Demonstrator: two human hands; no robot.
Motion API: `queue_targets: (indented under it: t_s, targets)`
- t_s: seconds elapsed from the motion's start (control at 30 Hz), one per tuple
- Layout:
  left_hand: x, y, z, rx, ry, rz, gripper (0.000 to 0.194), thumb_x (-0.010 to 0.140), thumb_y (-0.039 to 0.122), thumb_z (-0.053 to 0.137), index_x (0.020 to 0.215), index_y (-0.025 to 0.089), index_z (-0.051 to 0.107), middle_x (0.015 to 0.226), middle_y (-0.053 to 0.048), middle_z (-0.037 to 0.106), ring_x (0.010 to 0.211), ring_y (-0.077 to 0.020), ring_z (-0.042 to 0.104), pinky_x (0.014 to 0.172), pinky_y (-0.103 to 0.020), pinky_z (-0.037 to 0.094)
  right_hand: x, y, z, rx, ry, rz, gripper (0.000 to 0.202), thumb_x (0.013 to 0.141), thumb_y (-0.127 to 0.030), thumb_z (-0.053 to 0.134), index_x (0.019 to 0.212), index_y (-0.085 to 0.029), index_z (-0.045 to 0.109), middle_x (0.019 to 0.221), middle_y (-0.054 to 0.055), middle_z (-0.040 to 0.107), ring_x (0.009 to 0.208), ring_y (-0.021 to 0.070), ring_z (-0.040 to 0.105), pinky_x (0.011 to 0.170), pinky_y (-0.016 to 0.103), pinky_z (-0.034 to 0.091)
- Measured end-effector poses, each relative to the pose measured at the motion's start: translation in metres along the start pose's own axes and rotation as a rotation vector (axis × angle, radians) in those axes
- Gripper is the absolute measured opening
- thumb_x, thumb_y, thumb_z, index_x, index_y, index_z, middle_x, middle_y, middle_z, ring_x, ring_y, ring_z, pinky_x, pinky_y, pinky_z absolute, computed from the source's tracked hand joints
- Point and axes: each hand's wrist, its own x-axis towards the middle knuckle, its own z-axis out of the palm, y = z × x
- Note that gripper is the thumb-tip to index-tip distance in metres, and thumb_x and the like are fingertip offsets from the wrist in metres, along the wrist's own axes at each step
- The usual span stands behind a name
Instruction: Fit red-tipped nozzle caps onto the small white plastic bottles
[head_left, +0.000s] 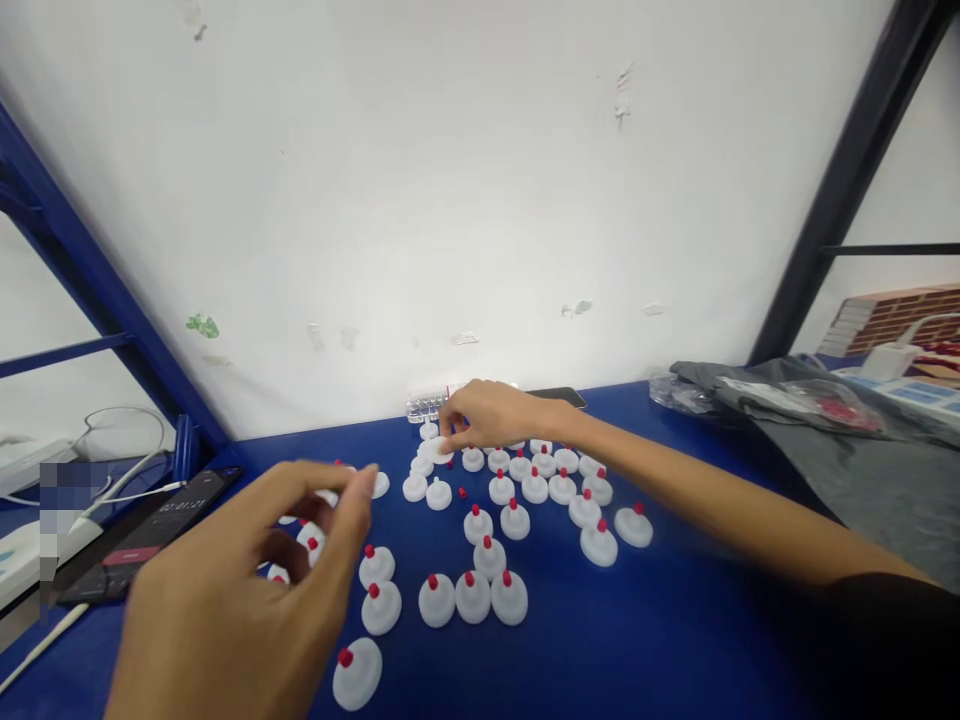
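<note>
Head view gives me the blue bench [675, 650] spread with white discs [472, 597], most resting on their broad sides with red tips upward, presumably because that wide base keeps them steady. I have the right hand [491, 412] at the far side, thumb and forefinger pinched on a bare white disc [436, 453]; so narrow a grip seems suited to a tight cluster. Other bare discs [439, 494] lie just beside it, apparently grouped apart from the tipped ones, with a loose red piece [462, 493] near them. My left hand [240, 560] hangs in the foreground, thumb and forefinger curled nearly together; I cannot tell whether anything small sits between them. A phone [174, 530] lies at the left, probably out of the way.
</note>
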Motion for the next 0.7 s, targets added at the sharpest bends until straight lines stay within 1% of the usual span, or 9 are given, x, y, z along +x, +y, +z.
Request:
queue_targets:
  t_s: [0.07,0.1,0.17,0.3,0.37,0.43,0.53,0.63,0.7]
  targets:
    - [0.003,-0.005,0.015,-0.009,-0.051,0.08,0.042,0.085,0.056,0.06,0.12,0.033,0.067,0.092,0.004,0.075,0.047,-0.0129,0.061,0.049,-0.028,0.05,-0.005,-0.009,-0.012,0.136,0.037,-0.051,0.032,0.089,-0.049,0.07,0.091,-0.018,0.075,0.089,0.003,0.075,0.071,0.0134,0.062,0.062,0.026,0.039]
    - [0.004,-0.005,0.022,-0.013,-0.059,0.13,0.049,0.085,0.054,0.061,0.129,0.033,0.063,0.106,0.001,0.075,0.044,-0.0113,0.059,0.049,-0.029,0.051,-0.009,-0.016,-0.017,0.212,0.045,-0.084,0.033,0.089,-0.051,0.069,0.091,-0.018,0.075,0.089,0.002,0.075,0.071,0.0129,0.062,0.062,0.025,0.04]
    - [0.005,-0.002,0.032,0.01,-0.071,0.201,0.049,0.088,0.05,0.058,0.133,0.031,0.061,0.122,-0.003,0.071,0.047,-0.0113,0.06,0.049,-0.029,0.05,-0.016,-0.032,-0.026,0.322,0.052,-0.139,0.034,0.089,-0.052,0.068,0.09,-0.019,0.075,0.087,0.001,0.075,0.07,0.0121,0.061,0.061,0.025,0.04]
    - [0.005,0.004,0.035,0.052,-0.082,0.217,0.034,0.094,0.041,0.052,0.12,0.027,0.069,0.112,-0.002,0.074,0.053,-0.0131,0.062,0.055,-0.029,0.048,-0.027,-0.055,-0.035,0.379,0.063,-0.151,0.033,0.09,-0.052,0.067,0.086,-0.019,0.074,0.081,0.0,0.072,0.063,0.0101,0.055,0.056,0.025,0.036]
    - [0.006,0.003,0.03,0.079,-0.08,0.187,0.032,0.094,0.042,0.053,0.118,0.028,0.069,0.107,-0.001,0.075,0.054,-0.0149,0.063,0.058,-0.031,0.048,-0.028,-0.055,-0.036,0.386,0.057,-0.161,0.036,0.094,-0.051,0.061,0.085,-0.019,0.074,0.081,0.001,0.072,0.06,0.0094,0.053,0.054,0.025,0.035]
    - [0.009,0.0,0.025,0.124,-0.076,0.159,0.034,0.094,0.044,0.053,0.121,0.029,0.067,0.103,-0.002,0.076,0.063,-0.02,0.068,0.062,-0.033,0.048,-0.026,-0.049,-0.035,0.374,0.042,-0.162,0.037,0.098,-0.048,0.056,0.088,-0.018,0.075,0.082,0.002,0.074,0.06,0.0095,0.054,0.054,0.025,0.035]
    - [0.015,-0.008,0.018,0.17,-0.076,0.123,0.035,0.095,0.045,0.052,0.126,0.033,0.064,0.097,-0.002,0.077,0.078,-0.0258,0.073,0.067,-0.035,0.048,-0.018,-0.035,-0.025,0.212,-0.01,-0.07,0.024,0.096,-0.033,0.06,0.094,-0.017,0.077,0.083,0.003,0.076,0.064,0.0118,0.06,0.058,0.025,0.039]
    - [0.02,-0.014,0.014,0.162,-0.082,0.093,0.034,0.094,0.047,0.053,0.124,0.034,0.064,0.095,-0.001,0.076,0.075,-0.0253,0.073,0.068,-0.035,0.049,-0.009,-0.025,-0.007,0.011,-0.115,0.059,0.012,0.086,-0.017,0.068,0.088,-0.015,0.079,0.083,0.005,0.077,0.07,0.0157,0.066,0.06,0.027,0.04]
    - [0.021,-0.015,0.013,0.155,-0.088,0.083,0.034,0.093,0.049,0.053,0.122,0.034,0.064,0.093,-0.001,0.077,0.073,-0.025,0.073,0.068,-0.035,0.049,-0.005,-0.023,0.005,-0.022,-0.177,0.095,0.007,0.081,-0.014,0.072,0.082,-0.015,0.079,0.08,0.006,0.077,0.072,0.0182,0.067,0.058,0.027,0.039]
